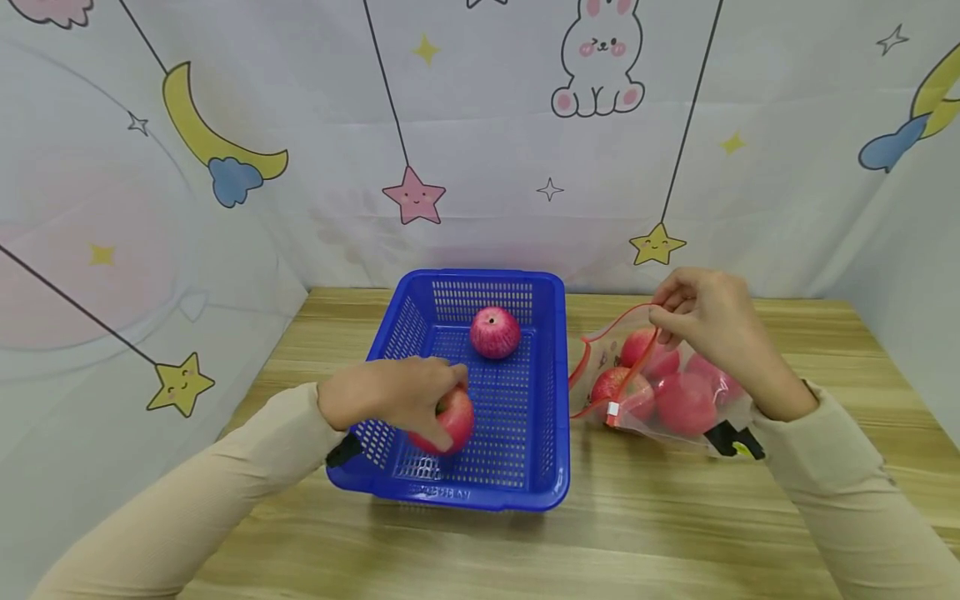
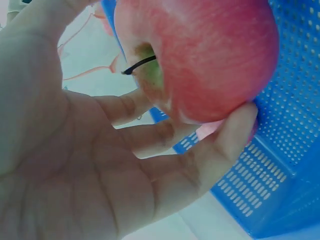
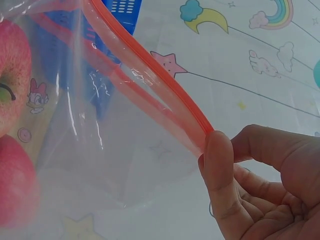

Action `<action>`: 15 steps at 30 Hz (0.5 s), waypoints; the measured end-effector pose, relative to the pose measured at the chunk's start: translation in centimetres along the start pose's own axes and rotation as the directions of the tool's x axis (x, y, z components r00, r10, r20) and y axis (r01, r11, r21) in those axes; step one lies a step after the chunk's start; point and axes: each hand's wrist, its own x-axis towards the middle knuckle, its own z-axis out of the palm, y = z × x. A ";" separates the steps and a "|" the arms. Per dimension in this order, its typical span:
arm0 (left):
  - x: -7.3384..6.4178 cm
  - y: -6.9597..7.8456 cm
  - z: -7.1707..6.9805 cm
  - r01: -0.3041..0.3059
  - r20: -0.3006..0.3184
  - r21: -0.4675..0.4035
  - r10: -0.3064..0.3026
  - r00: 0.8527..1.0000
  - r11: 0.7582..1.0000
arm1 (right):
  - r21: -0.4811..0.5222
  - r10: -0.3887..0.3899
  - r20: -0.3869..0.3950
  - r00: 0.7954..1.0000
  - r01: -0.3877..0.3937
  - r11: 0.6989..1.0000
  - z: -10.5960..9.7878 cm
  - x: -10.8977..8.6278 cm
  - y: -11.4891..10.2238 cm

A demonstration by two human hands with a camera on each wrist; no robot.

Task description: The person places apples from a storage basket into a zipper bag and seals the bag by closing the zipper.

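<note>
My left hand (image 1: 401, 396) grips a red apple (image 1: 454, 421) over the near left part of a blue plastic basket (image 1: 552, 400). In the left wrist view that apple (image 2: 210, 55) shows its dark stem, with fingers curled along its side. A second apple (image 1: 495, 332) sits at the basket's far end. To the right of the basket lies a clear zip bag (image 1: 600, 354) with a red-orange zip edge, its mouth parted toward the basket. Several apples (image 1: 686, 403) are inside it. My right hand (image 1: 705, 312) pinches the bag's upper edge between thumb and fingers, seen closely in the right wrist view.
The basket and bag rest on a wood-grain table (image 1: 600, 542). Behind them hangs a white cloth (image 1: 480, 142) printed with stars, moons and a rabbit; it also lines both sides. A slider (image 1: 612, 412) sits on the bag's zip at the near side.
</note>
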 end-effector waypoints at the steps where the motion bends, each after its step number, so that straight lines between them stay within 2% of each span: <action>1: 0.0 0.1 -0.1 -0.010 -0.010 0.003 0.010 1.000 1.000 | -0.001 0.001 0.000 1.000 -0.001 1.000 0.0 0.0 0.0; 9: 0.2 1.0 -1.1 -0.091 -0.062 0.012 0.092 0.994 0.996 | 0.001 0.006 0.009 1.000 -0.006 1.000 0.0 -0.1 -0.1; 15: 0.5 1.4 -1.5 -0.147 -0.108 0.008 0.147 0.983 0.989 | -0.004 -0.003 0.011 1.000 0.003 1.000 0.0 -0.1 -0.1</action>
